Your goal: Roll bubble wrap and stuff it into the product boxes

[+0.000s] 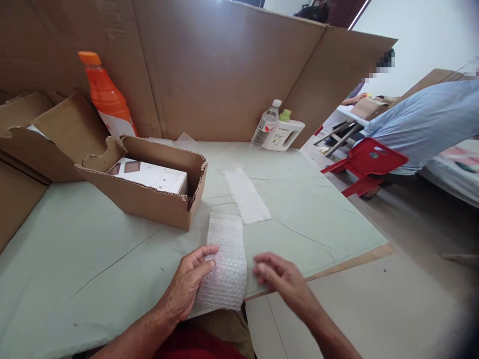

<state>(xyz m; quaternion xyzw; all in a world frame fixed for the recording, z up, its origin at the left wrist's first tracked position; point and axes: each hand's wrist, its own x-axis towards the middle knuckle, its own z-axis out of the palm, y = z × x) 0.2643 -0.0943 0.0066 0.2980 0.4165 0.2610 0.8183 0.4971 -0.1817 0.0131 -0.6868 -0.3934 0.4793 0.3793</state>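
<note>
A clear bubble wrap pouch (226, 269) lies at the table's front edge, its lower end hanging slightly over. My left hand (185, 279) grips the pouch along its left side, thumb and index finger on top and the other fingers out of sight. Just right of the pouch, apart from it, is my right hand (279, 276). Its fingers are curled in toward the thumb, slightly blurred, and nothing shows in them. Farther back a second flat bubble wrap pouch (246, 195) rests on the table, its near end close to the first pouch's far end.
An open cardboard bin (157, 209) holding a white box (153, 175) stands on the pale green table (112, 249). Behind are an orange bottle (108, 97), a clear bottle (265, 124) and a white jug (284, 134). A cardboard wall (224, 70) closes the back. A red chair (368, 159) and people are at right.
</note>
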